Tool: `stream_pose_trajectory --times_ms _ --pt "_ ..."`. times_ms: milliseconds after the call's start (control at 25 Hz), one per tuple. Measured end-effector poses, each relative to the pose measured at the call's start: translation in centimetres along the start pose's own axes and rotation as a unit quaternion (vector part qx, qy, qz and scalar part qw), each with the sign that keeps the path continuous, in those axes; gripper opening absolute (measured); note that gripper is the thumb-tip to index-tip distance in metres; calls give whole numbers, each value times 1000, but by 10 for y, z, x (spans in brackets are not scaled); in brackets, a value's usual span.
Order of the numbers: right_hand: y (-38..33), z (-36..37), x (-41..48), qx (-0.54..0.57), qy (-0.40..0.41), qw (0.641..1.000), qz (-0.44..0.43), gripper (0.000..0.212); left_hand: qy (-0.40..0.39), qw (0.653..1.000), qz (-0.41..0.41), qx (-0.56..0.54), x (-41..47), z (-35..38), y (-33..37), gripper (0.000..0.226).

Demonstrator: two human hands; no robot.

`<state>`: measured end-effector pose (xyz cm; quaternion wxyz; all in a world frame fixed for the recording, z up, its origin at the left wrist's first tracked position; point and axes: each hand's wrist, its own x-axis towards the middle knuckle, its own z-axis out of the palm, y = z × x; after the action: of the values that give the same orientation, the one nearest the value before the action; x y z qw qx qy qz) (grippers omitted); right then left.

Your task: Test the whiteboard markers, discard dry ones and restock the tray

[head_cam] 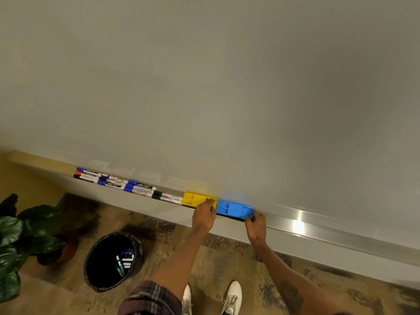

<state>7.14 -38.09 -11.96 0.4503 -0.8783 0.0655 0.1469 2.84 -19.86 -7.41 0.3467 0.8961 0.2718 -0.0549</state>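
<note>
Capped slim whiteboard markers (127,185), with blue, black and red caps on white or black barrels, lie lengthwise in close rows on the long grey metal tray (318,226) at 8 o'clock. More discarded markers (123,261) lie in the round black-lined bin (87,269) at 7 o'clock.

I'm seeing the left hand (203,215) covering the yellow eraser (192,198) at its right end and the right hand (255,226) hiding the blue eraser (234,209) corner. Labels on the markers (127,184) are blurring beyond reading.
</note>
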Motion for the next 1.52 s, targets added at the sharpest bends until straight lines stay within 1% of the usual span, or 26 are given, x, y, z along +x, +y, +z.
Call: stream_pose_trajectory --times_ms 160,400,560,760,880,1000,1120,1280,1520 --pt "-9 6 -3 4 6 1000 13 35 -12 989 71 126 -1 -10 -16 38" --pt "-19 12 -13 7 37 999 27 35 -47 979 107 167 2 -14 -28 40" --pt "-23 20 -25 -36 38 998 20 38 -76 977 121 162 4 -20 -33 46" --pt "-30 40 -43 -99 31 994 29 57 -123 971 152 136 3 -27 -48 54" --pt "-31 54 -51 -125 37 991 43 63 -147 965 191 101 1 -33 -65 55" --pt "-35 64 -60 -163 46 985 31 63 -150 958 229 81 -1 -41 -85 55" --pt "-43 74 -72 -212 62 975 6 63 -150 954 248 81 -2 -49 -101 56" --pt "-57 93 -90 -233 51 971 -31 62 -154 953 250 78 -3 -60 -113 55" --pt "-87 117 -109 -244 33 964 -98 56 -134 955 245 98 -7 -79 -120 53"
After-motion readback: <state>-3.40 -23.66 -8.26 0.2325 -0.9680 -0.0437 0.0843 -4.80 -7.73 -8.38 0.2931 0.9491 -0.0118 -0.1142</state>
